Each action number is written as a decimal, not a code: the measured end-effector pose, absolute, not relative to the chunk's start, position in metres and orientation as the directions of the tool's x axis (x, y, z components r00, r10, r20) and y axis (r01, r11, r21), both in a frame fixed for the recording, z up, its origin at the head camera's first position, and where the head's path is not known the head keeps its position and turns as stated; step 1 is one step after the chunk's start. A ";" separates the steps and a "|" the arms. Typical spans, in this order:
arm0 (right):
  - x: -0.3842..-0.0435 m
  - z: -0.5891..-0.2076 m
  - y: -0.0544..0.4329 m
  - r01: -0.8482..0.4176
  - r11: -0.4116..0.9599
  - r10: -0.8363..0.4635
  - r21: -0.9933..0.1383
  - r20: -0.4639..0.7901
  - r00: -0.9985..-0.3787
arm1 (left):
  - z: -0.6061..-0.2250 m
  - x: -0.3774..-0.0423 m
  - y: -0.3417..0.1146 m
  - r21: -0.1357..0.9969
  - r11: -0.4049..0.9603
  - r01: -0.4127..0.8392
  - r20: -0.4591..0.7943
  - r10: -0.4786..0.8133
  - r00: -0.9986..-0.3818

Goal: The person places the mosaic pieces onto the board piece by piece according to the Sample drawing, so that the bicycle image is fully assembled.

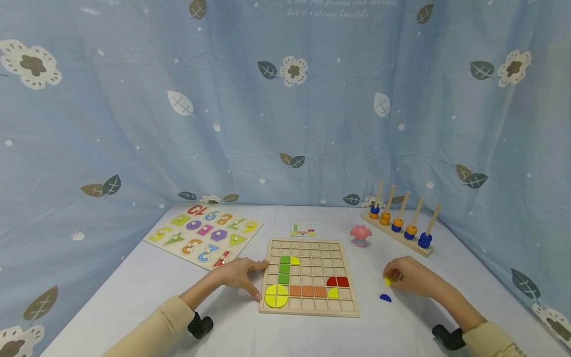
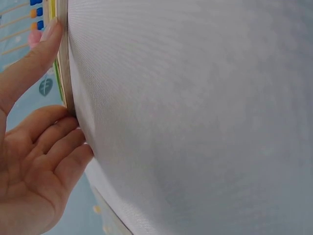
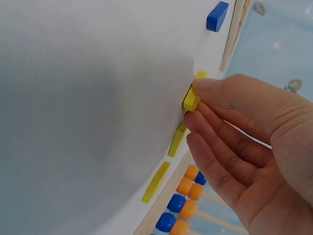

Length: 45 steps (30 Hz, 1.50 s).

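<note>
A wooden grid board (image 1: 312,314) lies flat at the table's middle, with green, yellow, orange and red pieces in its cells. My left hand (image 1: 238,275) touches the board's left edge with thumb and fingers spread; in the left wrist view the left hand (image 2: 41,147) shows fairly straight fingers against that side. To the board's right, my right hand (image 1: 412,277) pinches a yellow piece (image 1: 388,281) with a rounded edge. The same yellow piece (image 3: 192,99) sits between thumb and fingertips at the tabletop. A blue half-round piece (image 1: 385,298) lies beside that hand.
Two more yellow pieces, one nearer (image 3: 177,140) and one farther (image 3: 156,182), lie past the right fingers. A number puzzle board (image 1: 178,253) lies left. Behind the grid are a small pattern card (image 1: 302,227) and a pink figurine (image 1: 360,235). A bead rack (image 1: 401,239) stands back right.
</note>
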State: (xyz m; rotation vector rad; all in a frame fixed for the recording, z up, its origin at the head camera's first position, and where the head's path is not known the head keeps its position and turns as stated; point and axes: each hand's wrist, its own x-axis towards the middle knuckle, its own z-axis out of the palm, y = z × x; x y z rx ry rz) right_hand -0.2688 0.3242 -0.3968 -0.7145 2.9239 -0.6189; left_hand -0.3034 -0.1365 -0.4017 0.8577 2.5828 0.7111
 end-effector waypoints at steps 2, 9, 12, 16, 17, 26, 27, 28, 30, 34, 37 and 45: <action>-0.268 -0.395 0.323 -0.423 0.811 -0.453 -0.404 0.023 -0.891 | -0.402 -0.304 -0.136 0.545 0.699 0.464 -0.148 0.624 -0.767; -0.265 -0.389 0.312 -0.450 0.805 -0.469 -0.387 0.050 -0.882 | -0.402 -0.305 -0.135 0.527 0.717 0.456 -0.157 0.610 -0.777; -0.262 -0.384 0.305 -0.483 0.780 -0.503 -0.397 0.061 -0.862 | -0.402 -0.306 -0.135 0.521 0.721 0.457 -0.159 0.608 -0.778; -0.255 -0.379 0.293 -0.494 0.756 -0.524 -0.428 0.057 -0.850 | -0.402 -0.306 -0.135 0.521 0.721 0.457 -0.159 0.608 -0.778; -0.254 -0.378 0.290 -0.498 0.751 -0.528 -0.434 0.056 -0.847 | -0.402 -0.305 -0.135 0.523 0.719 0.457 -0.159 0.609 -0.777; -0.246 -0.376 0.269 -0.523 0.736 -0.543 -0.429 0.086 -0.835 | -0.402 -0.304 -0.135 0.542 0.710 0.450 -0.159 0.613 -0.774; -0.246 -0.376 0.267 -0.531 0.732 -0.548 -0.426 0.093 -0.831 | -0.402 -0.304 -0.135 0.544 0.708 0.450 -0.159 0.613 -0.774; -0.245 -0.376 0.265 -0.535 0.731 -0.550 -0.424 0.098 -0.830 | -0.402 -0.304 -0.135 0.545 0.707 0.450 -0.159 0.614 -0.773; -0.245 -0.376 0.261 -0.546 0.726 -0.557 -0.418 0.107 -0.823 | -0.402 -0.305 -0.135 0.546 0.705 0.452 -0.158 0.617 -0.771; -0.245 -0.375 0.253 -0.547 0.719 -0.559 -0.429 0.111 -0.822 | -0.402 -0.304 -0.135 0.547 0.705 0.452 -0.158 0.617 -0.771; -0.245 -0.375 0.247 -0.562 0.697 -0.575 -0.445 0.122 -0.809 | -0.402 -0.304 -0.135 0.547 0.707 0.448 -0.159 0.614 -0.774; -0.246 -0.383 0.233 -0.571 0.666 -0.593 -0.479 0.124 -0.796 | -0.401 -0.303 -0.135 0.542 0.714 0.442 -0.163 0.606 -0.779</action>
